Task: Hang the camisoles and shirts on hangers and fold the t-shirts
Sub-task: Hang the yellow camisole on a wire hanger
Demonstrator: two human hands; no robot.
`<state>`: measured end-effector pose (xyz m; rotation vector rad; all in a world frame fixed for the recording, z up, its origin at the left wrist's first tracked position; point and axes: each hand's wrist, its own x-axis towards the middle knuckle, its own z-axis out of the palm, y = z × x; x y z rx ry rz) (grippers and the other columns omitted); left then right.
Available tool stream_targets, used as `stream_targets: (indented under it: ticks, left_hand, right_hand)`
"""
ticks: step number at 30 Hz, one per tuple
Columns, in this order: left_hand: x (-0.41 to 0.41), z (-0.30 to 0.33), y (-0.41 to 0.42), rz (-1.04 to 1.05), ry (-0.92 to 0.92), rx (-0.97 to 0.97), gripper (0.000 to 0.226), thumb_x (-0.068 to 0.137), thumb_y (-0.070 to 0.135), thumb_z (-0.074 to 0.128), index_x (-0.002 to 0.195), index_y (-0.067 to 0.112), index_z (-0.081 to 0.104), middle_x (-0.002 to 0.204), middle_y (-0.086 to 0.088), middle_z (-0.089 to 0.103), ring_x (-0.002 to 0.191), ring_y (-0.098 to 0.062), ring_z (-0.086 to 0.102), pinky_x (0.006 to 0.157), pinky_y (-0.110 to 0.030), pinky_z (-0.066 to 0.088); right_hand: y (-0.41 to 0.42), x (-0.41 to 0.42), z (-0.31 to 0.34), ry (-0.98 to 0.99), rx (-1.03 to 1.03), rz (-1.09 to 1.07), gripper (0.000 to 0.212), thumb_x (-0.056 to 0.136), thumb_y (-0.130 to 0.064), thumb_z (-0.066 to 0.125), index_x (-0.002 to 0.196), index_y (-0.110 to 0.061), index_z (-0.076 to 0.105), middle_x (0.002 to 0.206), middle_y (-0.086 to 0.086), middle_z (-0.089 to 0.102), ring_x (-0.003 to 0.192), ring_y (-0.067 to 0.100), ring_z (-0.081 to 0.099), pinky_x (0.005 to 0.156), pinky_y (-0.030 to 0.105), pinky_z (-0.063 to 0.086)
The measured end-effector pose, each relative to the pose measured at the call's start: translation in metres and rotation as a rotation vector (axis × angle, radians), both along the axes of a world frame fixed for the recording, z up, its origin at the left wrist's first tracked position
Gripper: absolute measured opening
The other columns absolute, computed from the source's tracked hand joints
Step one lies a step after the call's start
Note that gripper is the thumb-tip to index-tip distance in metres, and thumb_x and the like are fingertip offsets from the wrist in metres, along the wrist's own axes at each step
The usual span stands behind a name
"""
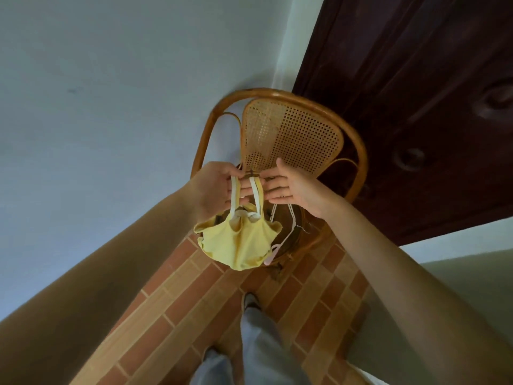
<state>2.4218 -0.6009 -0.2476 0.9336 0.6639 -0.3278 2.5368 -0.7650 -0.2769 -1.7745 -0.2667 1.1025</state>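
A small yellow camisole [242, 245] with white-edged straps hangs in the air in front of a rattan chair [294, 134]. My left hand [219, 187] holds it up by the straps, which loop over its fingers. My right hand [291, 187] is beside it with fingers stretched out, their tips touching the straps. Thin white hangers [288, 223] lie on the chair seat behind the camisole, partly hidden by it.
The chair stands against a pale blue wall [111, 93], with a dark wooden door [416, 93] to its right. The floor is brick-patterned tile [211, 290]. My legs in grey trousers [261, 343] are below, and a pale surface [458, 287] is at lower right.
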Motion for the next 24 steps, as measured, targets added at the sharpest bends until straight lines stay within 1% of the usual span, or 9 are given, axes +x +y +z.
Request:
stream_targets:
  ticks: [4,7,9,11,13,15,18,20,24]
  left_hand:
    - [0.031,-0.031,0.000,0.060,0.100,-0.001,0.018,0.094,0.008,0.042,0.083,0.004,0.056,0.076,-0.009,0.073,0.063,-0.017,0.069,0.076,-0.028,0.044]
    - [0.043,-0.059,0.005,0.091,0.132,0.014,0.024,0.097,0.004,0.035,0.085,0.000,0.055,0.069,-0.010,0.073,0.057,-0.014,0.070,0.072,-0.027,0.040]
    - [0.045,-0.077,0.010,0.065,0.117,0.032,0.018,0.096,0.006,0.038,0.088,0.003,0.054,0.081,-0.013,0.074,0.067,-0.017,0.072,0.069,-0.025,0.042]
    - [0.042,-0.093,0.016,0.027,0.093,0.070,0.011,0.091,0.014,0.048,0.090,0.007,0.057,0.108,-0.020,0.071,0.089,-0.023,0.068,0.064,-0.025,0.047]
    - [0.034,-0.111,0.025,0.033,0.089,0.146,0.025,0.078,0.027,0.064,0.097,0.011,0.062,0.125,-0.022,0.063,0.109,-0.032,0.063,0.069,-0.030,0.050]
    - [0.022,-0.123,0.034,0.046,0.087,0.144,0.042,0.065,0.035,0.073,0.101,0.015,0.065,0.126,-0.019,0.064,0.120,-0.036,0.059,0.075,-0.034,0.050]
    - [0.007,-0.127,0.045,0.071,0.068,0.062,0.035,0.070,0.029,0.074,0.103,0.018,0.067,0.129,-0.017,0.062,0.118,-0.031,0.061,0.072,-0.030,0.053]
    - [-0.003,-0.123,0.054,0.079,0.074,0.029,0.027,0.073,0.024,0.070,0.099,0.017,0.066,0.128,-0.017,0.063,0.113,-0.028,0.062,0.070,-0.030,0.052]
    - [-0.029,-0.125,0.077,0.042,0.038,-0.018,0.018,0.075,0.026,0.070,0.093,0.022,0.074,0.129,-0.017,0.062,0.113,-0.028,0.060,0.078,-0.033,0.049]
  right_hand:
    - [-0.008,0.048,-0.063,0.097,-0.087,-0.148,0.045,0.107,-0.040,0.031,0.126,-0.007,0.057,0.108,0.009,0.071,0.096,0.019,0.071,0.082,0.029,0.056]
    - [-0.009,0.075,-0.112,0.144,-0.165,-0.226,0.036,0.107,-0.033,0.036,0.123,-0.009,0.057,0.116,0.012,0.069,0.096,0.019,0.069,0.076,0.027,0.054]
    - [-0.005,0.087,-0.141,0.183,-0.195,-0.234,0.032,0.106,-0.032,0.039,0.121,-0.011,0.057,0.121,0.015,0.067,0.098,0.021,0.069,0.082,0.030,0.055]
    - [0.003,0.092,-0.162,0.227,-0.215,-0.229,0.029,0.106,-0.030,0.039,0.118,-0.011,0.057,0.123,0.015,0.065,0.102,0.024,0.067,0.093,0.036,0.053]
    - [0.014,0.094,-0.172,0.257,-0.233,-0.239,0.024,0.107,-0.026,0.038,0.109,-0.012,0.057,0.123,0.016,0.065,0.107,0.026,0.064,0.102,0.040,0.048]
    - [0.023,0.093,-0.179,0.267,-0.244,-0.261,0.021,0.107,-0.022,0.038,0.097,-0.012,0.054,0.116,0.016,0.064,0.108,0.030,0.062,0.104,0.041,0.047]
    - [0.037,0.090,-0.194,0.293,-0.257,-0.226,0.027,0.106,-0.024,0.039,0.116,-0.007,0.057,0.113,0.017,0.064,0.095,0.024,0.064,0.089,0.034,0.052]
    - [0.049,0.083,-0.206,0.309,-0.266,-0.190,0.027,0.106,-0.025,0.039,0.114,-0.008,0.058,0.112,0.015,0.065,0.084,0.019,0.064,0.076,0.028,0.052]
    - [0.071,0.062,-0.224,0.333,-0.298,-0.210,0.029,0.106,-0.026,0.039,0.116,-0.006,0.058,0.100,0.011,0.068,0.081,0.018,0.065,0.072,0.027,0.052]
